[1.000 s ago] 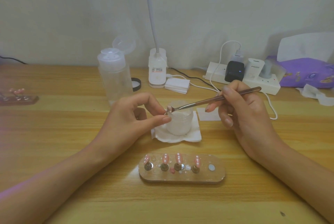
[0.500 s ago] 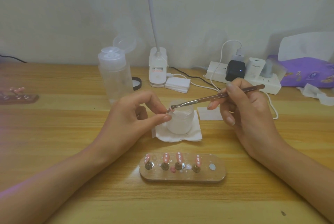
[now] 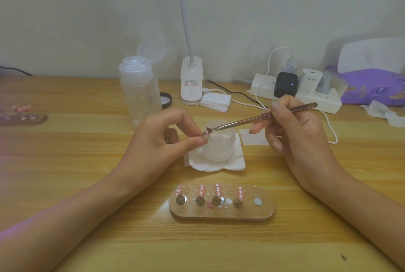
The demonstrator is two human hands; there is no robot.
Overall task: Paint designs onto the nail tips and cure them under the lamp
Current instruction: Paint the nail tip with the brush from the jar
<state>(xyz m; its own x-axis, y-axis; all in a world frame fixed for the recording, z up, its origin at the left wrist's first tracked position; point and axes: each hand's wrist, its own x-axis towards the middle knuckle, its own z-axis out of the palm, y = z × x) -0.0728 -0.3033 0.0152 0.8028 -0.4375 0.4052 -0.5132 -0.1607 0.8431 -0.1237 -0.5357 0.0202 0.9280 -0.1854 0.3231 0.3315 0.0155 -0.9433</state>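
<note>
Now: both hands raised over the middle of the light wooden table [image 3: 76,162].
Left hand [image 3: 162,140]: thumb and index pinch a small pink nail tip [image 3: 205,133]; other fingers curled behind.
Right hand [image 3: 293,131]: grips a slim metallic rose-brown brush [image 3: 263,117] like a pen; bristle end touches the pinched tip.
Held tip location: just above the rim of a frosted glass jar [image 3: 219,148], which sits on a folded white paper towel [image 3: 235,163].
Holder: oval wooden stand [image 3: 263,213] near the table's front edge, with four pink white-dotted nail tips [image 3: 201,190] upright on pegs.
Lamp: white gooseneck lamp base [image 3: 191,83] at the back, well apart from the hands.
Other: clear plastic pump bottle [image 3: 140,91] back left, lid flipped open; white power strip [image 3: 306,96] back right.
</note>
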